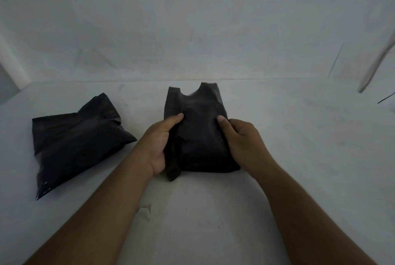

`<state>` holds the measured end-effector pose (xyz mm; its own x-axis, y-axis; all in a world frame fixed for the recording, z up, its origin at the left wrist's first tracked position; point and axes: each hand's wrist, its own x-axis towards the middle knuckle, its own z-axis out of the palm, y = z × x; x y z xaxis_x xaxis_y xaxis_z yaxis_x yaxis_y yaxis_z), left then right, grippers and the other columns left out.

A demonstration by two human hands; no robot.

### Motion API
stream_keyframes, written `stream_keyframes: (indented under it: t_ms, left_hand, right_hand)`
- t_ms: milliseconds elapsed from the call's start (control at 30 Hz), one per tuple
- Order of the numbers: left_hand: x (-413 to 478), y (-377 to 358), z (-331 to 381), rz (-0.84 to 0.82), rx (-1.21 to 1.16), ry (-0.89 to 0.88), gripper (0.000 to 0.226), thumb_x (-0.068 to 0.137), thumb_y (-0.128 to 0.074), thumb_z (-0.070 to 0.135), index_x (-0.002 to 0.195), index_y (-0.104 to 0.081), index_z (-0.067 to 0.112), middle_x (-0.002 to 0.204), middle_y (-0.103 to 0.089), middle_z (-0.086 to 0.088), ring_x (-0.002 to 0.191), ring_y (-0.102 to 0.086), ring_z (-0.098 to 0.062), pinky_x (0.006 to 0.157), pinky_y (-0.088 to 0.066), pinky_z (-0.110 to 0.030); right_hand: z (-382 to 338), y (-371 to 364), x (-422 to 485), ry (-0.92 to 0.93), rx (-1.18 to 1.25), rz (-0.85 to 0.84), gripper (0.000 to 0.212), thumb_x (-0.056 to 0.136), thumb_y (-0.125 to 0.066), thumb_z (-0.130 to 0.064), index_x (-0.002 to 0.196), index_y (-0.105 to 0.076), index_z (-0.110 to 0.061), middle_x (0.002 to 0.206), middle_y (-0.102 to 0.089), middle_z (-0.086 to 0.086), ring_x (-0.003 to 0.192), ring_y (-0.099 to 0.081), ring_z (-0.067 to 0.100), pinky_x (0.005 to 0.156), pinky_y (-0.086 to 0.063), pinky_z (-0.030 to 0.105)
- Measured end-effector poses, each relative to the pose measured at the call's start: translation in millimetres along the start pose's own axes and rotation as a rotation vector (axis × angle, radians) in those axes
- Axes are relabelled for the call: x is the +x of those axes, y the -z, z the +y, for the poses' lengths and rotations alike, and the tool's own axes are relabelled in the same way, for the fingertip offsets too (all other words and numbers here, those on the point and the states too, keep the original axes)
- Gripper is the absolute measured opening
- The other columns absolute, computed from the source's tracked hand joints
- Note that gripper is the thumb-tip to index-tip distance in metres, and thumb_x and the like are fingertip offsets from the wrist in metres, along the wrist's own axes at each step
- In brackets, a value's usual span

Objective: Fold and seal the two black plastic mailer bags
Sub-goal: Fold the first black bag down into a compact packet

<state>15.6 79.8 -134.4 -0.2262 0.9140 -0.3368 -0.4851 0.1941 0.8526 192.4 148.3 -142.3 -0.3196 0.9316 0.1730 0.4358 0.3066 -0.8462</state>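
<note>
While two black mailer bags lie on the white table point(277, 136), both hands grip one at frame centre point(201, 136). Left hand point(159, 140) and right hand point(241, 138) pinch its sides. The other bag point(74, 143) rests untouched at left.

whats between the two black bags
Head view: the left hand, holding the middle bag by its left side, and bare white tabletop beside the other bag.

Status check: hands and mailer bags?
Hands: left hand and right hand grip centre bag by its sides. Apart on the left, second bag, untouched. Nothing in the way.
</note>
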Motion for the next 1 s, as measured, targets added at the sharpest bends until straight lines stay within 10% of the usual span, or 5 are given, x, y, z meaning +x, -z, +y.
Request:
stream_keyframes:
  t_ms: [133, 300, 433, 1000]
  left_hand:
    - [2.3, -1.0, 0.7, -0.058, -0.035, 0.04, 0.051, 0.083, -0.073, 0.048, 0.12, -0.071, 0.013, 0.117, -0.072, -0.014, 0.107, -0.07, -0.033, 0.096, -0.053, -0.047]
    - [7.5, 3.0, 1.7, 0.007, 0.051, 0.033, 0.043, 0.085, -0.073, 0.033, 0.119, -0.071, 0.007, 0.114, -0.073, -0.016, 0.104, -0.071, -0.034, 0.094, -0.055, -0.044]
    - [9.1, 1.6, -2.5, 0.005, 0.135, -0.043, 0.025, 0.089, -0.065, 0.012, 0.112, -0.07, 0.003, 0.105, -0.074, -0.02, 0.087, -0.074, -0.031, 0.073, -0.06, -0.035]
    - [6.7, -7.0, -1.6, -0.07, 0.028, 0.036, 0.035, 0.089, -0.069, 0.022, 0.12, -0.069, 0.005, 0.113, -0.074, -0.016, 0.102, -0.072, -0.029, 0.083, -0.059, -0.037]
  right_hand:
    - [-1.4, 2.9, 0.5, 0.057, 0.057, 0.007, 0.054, 0.099, -0.053, -0.042, 0.057, -0.03, -0.017, 0.047, -0.03, -0.005, 0.046, -0.028, 0.011, 0.048, -0.024, 0.025]
    - [1.6, 9.1, 0.5, -0.086, 0.373, -0.168, 0.03, 0.094, -0.066, -0.024, 0.08, -0.061, 0.002, 0.068, -0.057, 0.015, 0.061, -0.053, 0.023, 0.054, -0.04, 0.031]
    - [-0.2, 10.9, 1.6, -0.243, 0.595, -0.247, 0.029, 0.094, -0.063, -0.033, 0.106, -0.073, -0.008, 0.104, -0.076, 0.008, 0.099, -0.072, 0.023, 0.086, -0.056, 0.033]
    - [-6.3, 0.3, 3.0, -0.392, 0.842, -0.07, 0.031, 0.088, -0.072, -0.029, 0.103, -0.075, -0.003, 0.099, -0.076, 0.017, 0.093, -0.074, 0.033, 0.09, -0.058, 0.05]
